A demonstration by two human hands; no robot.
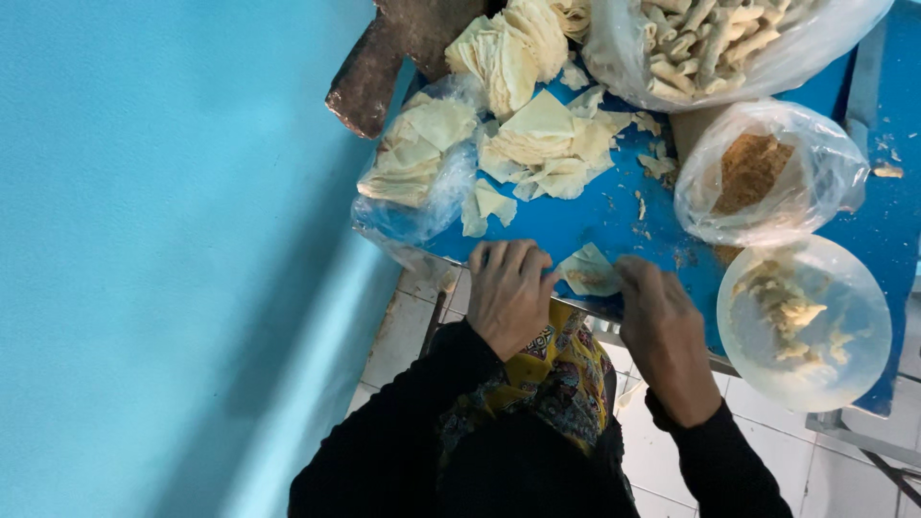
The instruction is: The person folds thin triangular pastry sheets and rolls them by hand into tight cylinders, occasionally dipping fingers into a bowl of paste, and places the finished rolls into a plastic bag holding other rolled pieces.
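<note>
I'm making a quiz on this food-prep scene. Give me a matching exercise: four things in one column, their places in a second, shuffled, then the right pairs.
Things:
1. pastry sheet
2. round bowl
3. bag of rolled pastries
4. bag of brown filling

Places:
A. top of the view, at the blue table's far side
B. between the left hand and right hand
C. just beyond the bowl
D. near edge, right of the right hand

Pairs: 1-B, 2-D, 3-A, 4-C
</note>
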